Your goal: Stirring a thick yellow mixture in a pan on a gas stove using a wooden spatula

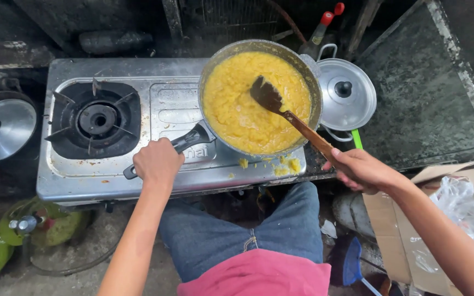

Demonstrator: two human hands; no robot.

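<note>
Both hands gripped: left hand (158, 161) panhandle (185, 143), right hand (359, 169) spatula (286, 112).

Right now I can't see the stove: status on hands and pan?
Left hand grips pan handle. Right hand holds wooden spatula in yellow mash. Spilled bits on stove.

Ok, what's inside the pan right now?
The pan holds a thick yellow mash, with the wooden spatula blade resting in it. The mash covers the pan's bottom, so that cannot be seen.
</note>
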